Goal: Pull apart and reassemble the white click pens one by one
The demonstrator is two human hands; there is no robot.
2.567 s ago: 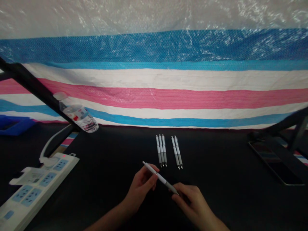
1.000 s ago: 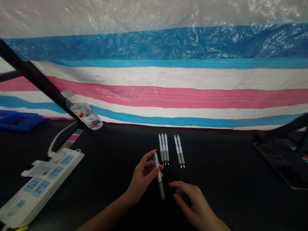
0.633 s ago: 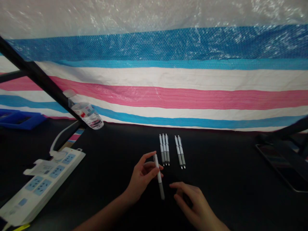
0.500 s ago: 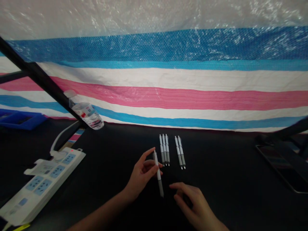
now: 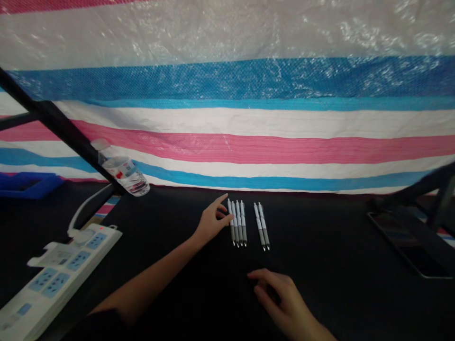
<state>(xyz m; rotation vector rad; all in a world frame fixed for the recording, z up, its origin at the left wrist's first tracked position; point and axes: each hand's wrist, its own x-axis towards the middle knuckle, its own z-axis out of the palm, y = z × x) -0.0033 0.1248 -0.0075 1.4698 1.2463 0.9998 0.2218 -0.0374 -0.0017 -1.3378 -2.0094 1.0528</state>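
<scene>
White pens with grey grips lie on the black table (image 5: 199, 293) in two groups, tips toward me. Several pens (image 5: 242, 222) form the left row, and two pens (image 5: 262, 226) lie side by side just right of it. My left hand (image 5: 212, 220) is at the left row, thumb on the leftmost pen (image 5: 232, 232) and index finger reaching to its top end; that pen is beside the others. Nearer to me, below the two-pen group, my right hand (image 5: 280, 296) rests with fingers loosely bent, a gap between thumb and index finger, holding nothing.
A white power strip (image 5: 66, 279) with a plugged-in cable lies at the left. Behind it are a clear bottle (image 5: 128, 175), a black bar (image 5: 71, 135) and a blue tray (image 5: 35, 185). A dark phone (image 5: 408, 246) lies at the right. A striped sheet (image 5: 249, 147) hangs behind.
My left hand has moved forward and slightly left, and its pen has gone down to the left end of the left row. My right hand is nearly still. The view has tilted up slightly.
</scene>
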